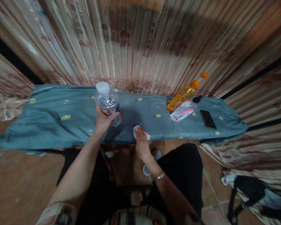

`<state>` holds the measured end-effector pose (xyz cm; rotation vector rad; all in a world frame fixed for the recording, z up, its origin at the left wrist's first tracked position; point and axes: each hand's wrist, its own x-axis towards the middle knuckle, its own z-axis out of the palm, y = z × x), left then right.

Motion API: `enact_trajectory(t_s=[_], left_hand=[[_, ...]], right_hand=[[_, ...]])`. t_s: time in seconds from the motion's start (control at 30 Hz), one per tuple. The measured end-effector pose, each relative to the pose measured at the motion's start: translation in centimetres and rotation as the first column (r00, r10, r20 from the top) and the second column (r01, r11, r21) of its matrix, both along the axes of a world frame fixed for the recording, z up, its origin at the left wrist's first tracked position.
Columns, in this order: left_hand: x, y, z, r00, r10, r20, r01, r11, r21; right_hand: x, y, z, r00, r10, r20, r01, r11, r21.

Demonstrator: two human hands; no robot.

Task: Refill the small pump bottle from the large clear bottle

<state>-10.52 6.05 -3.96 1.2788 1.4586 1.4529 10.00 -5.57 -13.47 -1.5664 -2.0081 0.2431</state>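
My left hand (103, 120) is wrapped round a clear plastic bottle (107, 100) with a white cap, holding it upright over the grey-blue cloth (61, 122) that covers a low table. My right hand (142, 144) lies at the cloth's near edge, fingers pressed on a small white tissue or wipe (137, 129). The two hands are about a hand's width apart.
At the right of the cloth lie an orange bottle (184, 94), a clear bottle with a pink label (183, 112) and a black phone (208, 119). Striped curtains (140, 47) hang behind. A dark bag (255, 193) rests on the floor at the right.
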Motion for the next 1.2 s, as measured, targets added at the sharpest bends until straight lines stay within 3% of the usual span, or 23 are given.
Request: enact_trajectory(t_s=[0.03, 0.1, 0.17, 0.27, 0.4, 0.5, 0.57, 0.67, 0.83, 0.93, 1.07, 1.2], left_hand=[[0.2, 0.1, -0.1, 0.997, 0.058, -0.046, -0.057, 0.998, 0.032], [0.4, 0.2, -0.3, 0.996, 0.064, -0.070, -0.062, 0.997, 0.034], [0.4, 0.3, -0.7, 0.995, 0.061, -0.083, -0.060, 0.998, 0.023], [0.2, 0.3, -1.1, 0.995, 0.049, -0.087, -0.048, 0.999, 0.014], [0.1, 0.2, -1.3, 0.996, 0.030, -0.089, -0.029, 1.000, 0.011], [0.0, -0.1, -1.0, 0.994, 0.035, -0.105, -0.034, 0.999, 0.012], [-0.2, -0.3, -0.7, 0.992, 0.045, -0.120, -0.044, 0.999, 0.012], [-0.8, -0.6, -0.4, 0.987, 0.068, -0.147, -0.069, 0.998, 0.002], [-1.2, -0.8, -0.2, 0.982, 0.090, -0.166, -0.096, 0.995, -0.029], [-1.2, -0.7, -0.2, 0.985, 0.092, -0.147, -0.095, 0.995, -0.013], [-1.3, -0.6, -0.5, 0.992, 0.075, -0.106, -0.072, 0.997, 0.024], [-1.4, -0.5, -0.9, 0.990, 0.094, -0.109, -0.093, 0.996, 0.019]], right_hand=[[-3.0, -0.2, 0.0, 0.994, 0.107, -0.023, -0.106, 0.994, 0.024], [-6.9, -0.6, 0.6, 0.951, 0.309, -0.018, -0.308, 0.951, 0.020], [-7.1, -0.9, 1.5, 0.919, 0.395, 0.015, -0.395, 0.919, -0.018], [-1.3, -1.0, 2.3, 0.928, 0.362, 0.095, -0.354, 0.931, -0.085], [9.8, 0.4, 3.1, 0.972, 0.024, 0.233, -0.006, 0.997, -0.080], [14.1, 2.4, 3.9, 0.952, -0.125, 0.279, 0.151, 0.986, -0.074], [14.1, 3.9, 4.4, 0.952, -0.162, 0.260, 0.175, 0.984, -0.030], [11.6, 6.1, 4.3, 0.968, -0.167, 0.189, 0.162, 0.986, 0.046], [7.3, 7.6, 3.2, 0.977, -0.076, 0.201, 0.091, 0.994, -0.065], [7.9, 6.9, 3.3, 0.973, -0.091, 0.213, 0.112, 0.990, -0.090], [14.3, 4.9, 4.1, 0.968, -0.200, 0.151, 0.200, 0.980, 0.015], [24.2, 3.5, 5.0, 0.889, -0.445, 0.113, 0.444, 0.895, 0.030]])
